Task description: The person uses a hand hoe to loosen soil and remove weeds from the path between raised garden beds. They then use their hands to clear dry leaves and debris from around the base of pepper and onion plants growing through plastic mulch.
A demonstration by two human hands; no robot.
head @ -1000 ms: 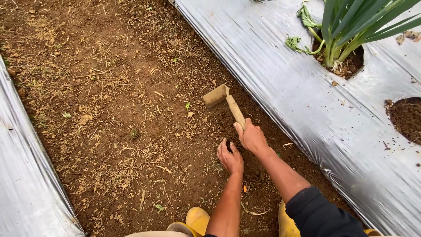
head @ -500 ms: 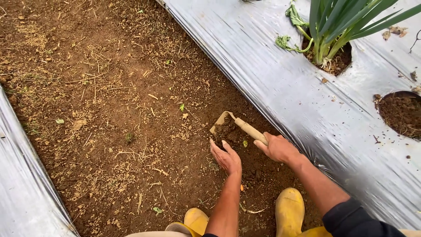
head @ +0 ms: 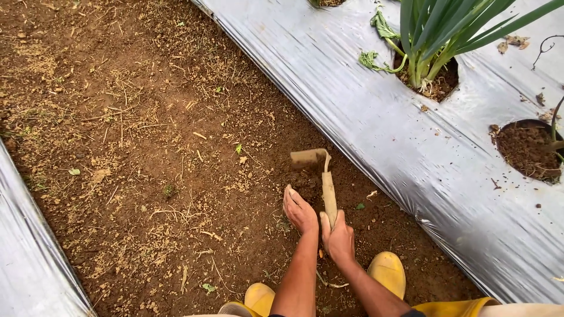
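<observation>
Just ahead of the hands, a small hand hoe [head: 320, 176] is set blade-down in the dark, loosened soil [head: 305, 182] of the furrow, close beside the edge of the silver plastic mulch sheet [head: 376, 105]; its mud-caked blade is pointed away from the person and its wooden handle is run back toward the body. The lower end of that handle is gripped by the right hand [head: 339, 238], the fingers being wrapped closed around it. The left hand [head: 298, 210] is laid just beside the handle on the freshly turned earth, its fingers loosely spread and nothing seen to be held in it. The step in hand is judged to be the scraping and loosening of soil at this spot, with crumbled earth being felt or gathered by the free hand. A short pull of the blade toward the body would seem to be called for, care being needed that the left fingers are kept out of the blade's path and the sheet's edge is not cut. Two yellow boots [head: 388, 271] are seen below the arms, and a green leafy plant [head: 435, 35] is rooted in a hole in the sheet, well apart
</observation>
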